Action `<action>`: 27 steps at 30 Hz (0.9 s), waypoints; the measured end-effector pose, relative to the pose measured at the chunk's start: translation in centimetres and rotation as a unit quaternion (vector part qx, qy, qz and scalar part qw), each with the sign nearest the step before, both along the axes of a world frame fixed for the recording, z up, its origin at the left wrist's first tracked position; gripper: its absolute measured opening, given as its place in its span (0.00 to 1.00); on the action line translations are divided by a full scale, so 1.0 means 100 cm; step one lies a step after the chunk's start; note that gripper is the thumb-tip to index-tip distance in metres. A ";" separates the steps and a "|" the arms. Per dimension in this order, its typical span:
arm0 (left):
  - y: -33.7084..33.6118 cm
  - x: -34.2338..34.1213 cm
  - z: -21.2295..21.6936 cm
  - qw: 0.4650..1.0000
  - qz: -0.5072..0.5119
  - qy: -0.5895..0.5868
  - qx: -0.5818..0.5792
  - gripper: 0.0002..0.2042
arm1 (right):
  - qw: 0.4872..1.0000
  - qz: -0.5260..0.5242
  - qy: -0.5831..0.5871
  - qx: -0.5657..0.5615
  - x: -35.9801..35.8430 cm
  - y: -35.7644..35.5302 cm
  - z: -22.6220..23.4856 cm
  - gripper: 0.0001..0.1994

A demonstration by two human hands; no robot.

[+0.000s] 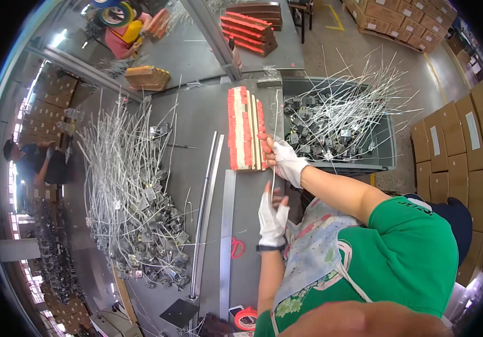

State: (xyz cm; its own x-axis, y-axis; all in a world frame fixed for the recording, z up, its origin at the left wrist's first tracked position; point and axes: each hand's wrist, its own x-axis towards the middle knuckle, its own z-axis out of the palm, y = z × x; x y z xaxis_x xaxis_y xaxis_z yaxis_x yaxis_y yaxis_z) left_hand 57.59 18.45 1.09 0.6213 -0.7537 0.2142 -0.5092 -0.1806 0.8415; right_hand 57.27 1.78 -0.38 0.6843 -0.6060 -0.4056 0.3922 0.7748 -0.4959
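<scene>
My right hand (287, 163), in a white glove with bare fingertips, pinches a thin white wire (276, 115) beside a block of boards with red and cream strips (240, 129). The wire runs up along the block's right side and down toward my left hand (273, 219). That hand, gloved alike, is held just below with thumb and forefinger apart. The wire's lower end comes close to its fingertips; whether they touch it I cannot tell. To the right stands a grey crate (384, 149) of small dark and metal parts with long white wires.
A heap of similar wired parts (151, 224) covers the table's left side. Metal rods (205, 213), a flat bar (228, 236), red scissors (237, 247) and a red tape roll (246, 319) lie nearer. A metal post (213, 36) rises beyond. A co-worker (123, 36) is at upper left.
</scene>
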 end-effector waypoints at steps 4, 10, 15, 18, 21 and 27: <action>-0.047 0.004 -0.025 0.976 0.016 0.217 0.020 0.19 | 0.991 0.044 0.128 -0.006 -0.003 -0.030 -0.024 0.13; -0.088 0.000 -0.044 0.995 0.020 0.077 0.051 0.17 | 0.987 0.114 0.108 0.020 -0.007 -0.076 -0.057 0.13; -0.107 0.003 -0.053 0.991 0.030 0.118 0.052 0.14 | 0.985 0.120 0.124 0.008 -0.011 -0.099 -0.064 0.16; -0.106 0.005 -0.063 0.993 0.058 0.104 0.017 0.11 | 0.976 0.108 0.184 -0.048 -0.025 -0.091 -0.052 0.20; -0.108 0.006 -0.066 0.997 0.047 0.034 0.052 0.11 | 0.961 0.140 0.222 -0.086 -0.062 -0.089 -0.075 0.21; -0.108 0.006 -0.067 0.996 0.041 0.001 0.085 0.14 | 0.957 0.162 0.218 -0.099 -0.065 -0.068 -0.055 0.19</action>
